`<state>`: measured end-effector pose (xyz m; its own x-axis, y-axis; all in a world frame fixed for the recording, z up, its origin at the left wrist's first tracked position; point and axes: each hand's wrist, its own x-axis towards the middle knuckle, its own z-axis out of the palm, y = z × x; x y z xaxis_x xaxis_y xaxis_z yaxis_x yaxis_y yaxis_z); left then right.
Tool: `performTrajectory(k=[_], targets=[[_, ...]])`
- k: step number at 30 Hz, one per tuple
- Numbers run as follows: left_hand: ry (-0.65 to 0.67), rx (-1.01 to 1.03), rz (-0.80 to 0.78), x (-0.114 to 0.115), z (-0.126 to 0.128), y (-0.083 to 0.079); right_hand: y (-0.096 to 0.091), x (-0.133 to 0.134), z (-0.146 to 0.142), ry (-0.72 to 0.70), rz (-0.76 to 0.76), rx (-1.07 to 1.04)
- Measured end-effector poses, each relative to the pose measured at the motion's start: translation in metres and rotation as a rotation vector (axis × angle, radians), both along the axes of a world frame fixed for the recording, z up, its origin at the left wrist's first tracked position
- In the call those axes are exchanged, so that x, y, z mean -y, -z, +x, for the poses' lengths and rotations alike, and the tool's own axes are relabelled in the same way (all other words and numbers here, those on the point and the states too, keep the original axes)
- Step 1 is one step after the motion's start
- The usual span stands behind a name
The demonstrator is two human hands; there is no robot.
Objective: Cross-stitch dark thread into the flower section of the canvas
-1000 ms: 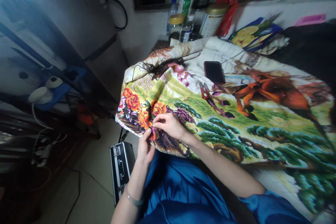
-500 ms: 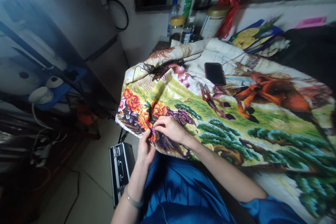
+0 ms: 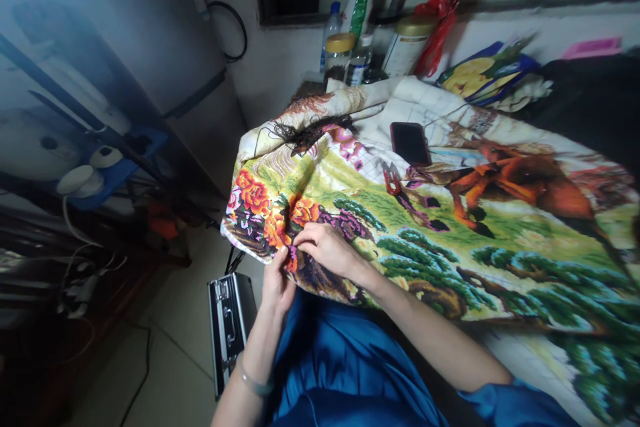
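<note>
A large cross-stitch cloth (image 3: 350,180) with flowers, green trees and a brown horse spreads over the table and hangs toward my lap. My left hand (image 3: 278,283) grips its near edge, thumb on top and the other fingers hidden underneath. Just above the orange flowers' lower end, my right hand (image 3: 323,247) is closed in a pinch at the cloth's surface; whatever is between the fingertips is too small to make out. Red thread snips (image 3: 392,181) lie on the cloth, near a dark phone (image 3: 410,143). A bundle of dark thread (image 3: 313,132) rests farther back.
Bottles and jars, among them a gold-lidded jar (image 3: 339,53) and a tin (image 3: 409,45), stand behind the cloth by the wall. A red plastic bag (image 3: 440,20) sits beside them. On the floor at left is a silver-edged black case (image 3: 231,327); a fridge (image 3: 150,47) stands behind.
The whole view has shifted slightly, with background things a little lower. My right hand stays pinched at nearly the same spot, and my left hand keeps its hold on the cloth.
</note>
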<state>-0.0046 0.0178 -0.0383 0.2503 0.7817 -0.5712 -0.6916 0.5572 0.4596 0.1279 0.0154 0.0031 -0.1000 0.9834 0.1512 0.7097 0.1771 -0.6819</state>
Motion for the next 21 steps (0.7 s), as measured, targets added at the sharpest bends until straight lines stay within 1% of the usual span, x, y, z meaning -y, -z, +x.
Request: performTrajectory(k=[8,16,21], targets=[[-0.01,-0.014,-0.013,-0.002,-0.0008,-0.0048,-0.0056,0.0024,-0.0025,0.032,-0.054,-0.051],[-0.023,-0.041,0.005,-0.0022,-0.0012,-0.0023,0.0015,0.0036,-0.0028,0.031,-0.008,-0.152],[0.001,-0.03,0.017,-0.0019,-0.0017,-0.0007,0.0017,0.0022,-0.0006,0.002,0.016,-0.114]])
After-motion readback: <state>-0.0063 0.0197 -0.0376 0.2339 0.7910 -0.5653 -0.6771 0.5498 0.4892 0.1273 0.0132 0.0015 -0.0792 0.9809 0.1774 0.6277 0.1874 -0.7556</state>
